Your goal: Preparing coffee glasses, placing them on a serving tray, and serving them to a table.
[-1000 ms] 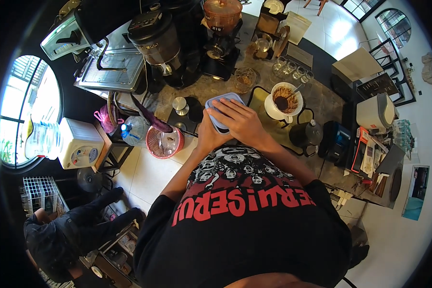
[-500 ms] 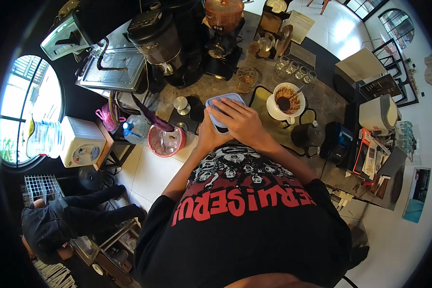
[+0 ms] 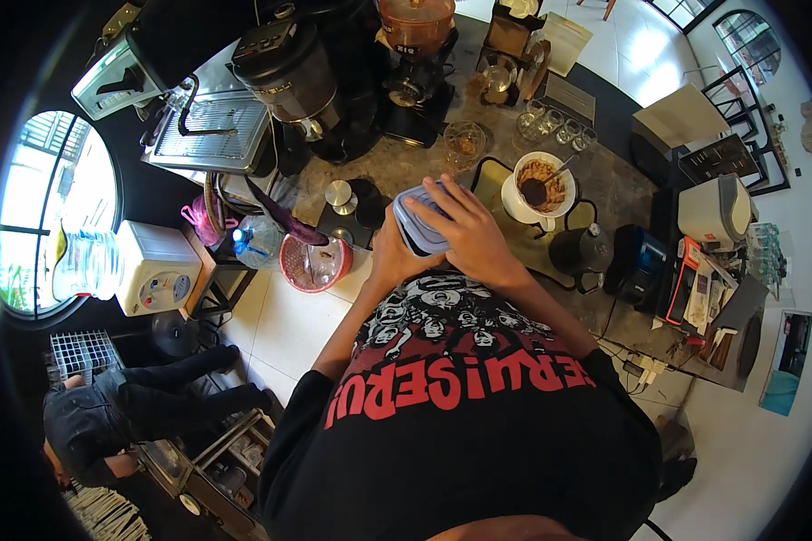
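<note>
Close in front of my shirt, at the counter's near edge, a small rectangular container (image 3: 410,242) with dark sides sits in my left hand (image 3: 392,255), whose fingers wrap its left side. My right hand (image 3: 471,236) lies over its blue-grey lid (image 3: 421,215), fingers spread across the top and thumb at the near edge. The contents are hidden. To the right, a white cup (image 3: 539,187) with brown residue inside and a spoon in it stands on a dark-rimmed tray (image 3: 489,194). Beyond my hands is a clear glass (image 3: 464,144) with a little brown stuff in it.
Grinders (image 3: 289,86) and an orange-topped machine (image 3: 415,54) line the back. A metal tamper (image 3: 339,194) stands left of my hands, above a red bin (image 3: 315,263). A black jug (image 3: 581,252) and small glasses (image 3: 550,124) are rightward. Another person (image 3: 90,424) bends at lower left.
The container has tilted and come slightly right and toward me. My right hand has shifted right and turned, its fingers now spread over the lid.
</note>
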A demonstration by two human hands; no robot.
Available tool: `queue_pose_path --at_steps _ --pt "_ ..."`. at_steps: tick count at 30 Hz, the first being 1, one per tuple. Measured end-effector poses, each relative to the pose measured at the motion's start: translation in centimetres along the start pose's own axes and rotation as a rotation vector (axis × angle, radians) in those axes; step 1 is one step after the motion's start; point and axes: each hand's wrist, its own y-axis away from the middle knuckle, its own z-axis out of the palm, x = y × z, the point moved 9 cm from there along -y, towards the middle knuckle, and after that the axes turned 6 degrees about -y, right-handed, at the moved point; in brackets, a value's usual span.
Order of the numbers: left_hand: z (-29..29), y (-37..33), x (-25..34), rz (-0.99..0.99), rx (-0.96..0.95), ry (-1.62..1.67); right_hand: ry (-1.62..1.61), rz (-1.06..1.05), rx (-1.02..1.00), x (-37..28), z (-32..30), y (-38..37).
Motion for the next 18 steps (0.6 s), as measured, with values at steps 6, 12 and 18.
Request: queue_pose_path --at_steps 6,12,18 --pt "-0.2 0.1 0.9 0.044 0.029 -0.008 -0.079 -0.021 0.072 0.3 -0.8 0.7" --pt "-0.4 0.1 0.9 0.043 0.014 -0.027 -0.166 0.015 0.026 1.0 -1.2 0.4" --pt "-0.3 0.0 0.8 0.058 -0.009 -0.017 -0.117 -0.009 -0.069 0.7 -1.3 0.1"
